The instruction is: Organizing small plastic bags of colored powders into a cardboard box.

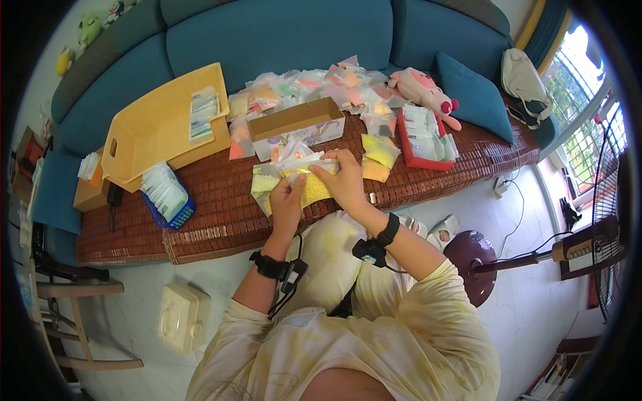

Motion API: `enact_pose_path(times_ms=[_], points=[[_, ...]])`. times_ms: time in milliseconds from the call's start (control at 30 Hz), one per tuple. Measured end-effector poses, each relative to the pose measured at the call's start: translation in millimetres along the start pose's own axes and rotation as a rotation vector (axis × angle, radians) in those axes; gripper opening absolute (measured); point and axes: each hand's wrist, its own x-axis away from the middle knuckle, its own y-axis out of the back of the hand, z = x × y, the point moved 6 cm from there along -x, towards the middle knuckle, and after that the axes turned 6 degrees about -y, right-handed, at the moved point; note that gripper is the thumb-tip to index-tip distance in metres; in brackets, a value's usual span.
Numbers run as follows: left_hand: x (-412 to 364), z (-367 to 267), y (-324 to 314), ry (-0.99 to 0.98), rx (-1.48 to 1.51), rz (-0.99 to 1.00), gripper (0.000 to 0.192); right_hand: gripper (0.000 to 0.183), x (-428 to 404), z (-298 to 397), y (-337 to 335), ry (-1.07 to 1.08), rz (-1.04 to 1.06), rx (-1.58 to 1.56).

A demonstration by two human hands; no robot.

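Observation:
Between my hands is a clear plastic zip bag (316, 189) filled with small yellow beads. My left hand (287, 204) pinches its left side, thumb on top. My right hand (347, 181) grips the upper right edge with thumb and fingers. A bag of pale yellow-green beads (264, 183) lies beside my left hand. Several small clear bags (296, 152) are bunched just beyond the held one, partly hidden. Behind them stands an open cardboard box (308, 131) with printed flowers. To the right of my right hand rest a yellow packet (379, 150) and an orange packet (375, 170).
A heap of small bags (311, 87) covers the sofa seat behind the box. At left are a yellow plastic bin (145, 128) and a blue basket (173, 218) of bags; at right, a red box (426, 163) of bags and a pink plush toy (419, 87). A fan (536, 257) stands right.

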Motion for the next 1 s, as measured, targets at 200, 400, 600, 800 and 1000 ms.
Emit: enact_pose_path(times_ms=[200, 400, 600, 800, 1000], points=[[2.0, -5.1, 7.7, 0.149, 0.043, -0.107, 0.027, 0.019, -9.1, -28.0, 15.4, -0.044, -0.016, -0.137], [-8.6, 15.6, 34.7, -0.013, 0.031, -0.203, 0.028, 0.03, -27.6, -24.8, 43.7, 0.012, 0.09, -0.521], [-3.0, 3.7, 20.4, 0.005, 0.045, -0.157, 0.029, 0.037, -5.8, 2.9, 8.3, 0.173, 0.296, -0.14], [6.1, 9.2, 18.3, 0.164, 0.042, -0.08, 0.031, 0.044, 15.9, -8.2, -28.4, 0.087, 0.374, -0.155], [1.7, 9.3, 20.1, 0.052, -0.018, -0.108, 0.031, 0.046, 22.1, -4.7, -43.3, 0.143, 0.437, -0.123]])
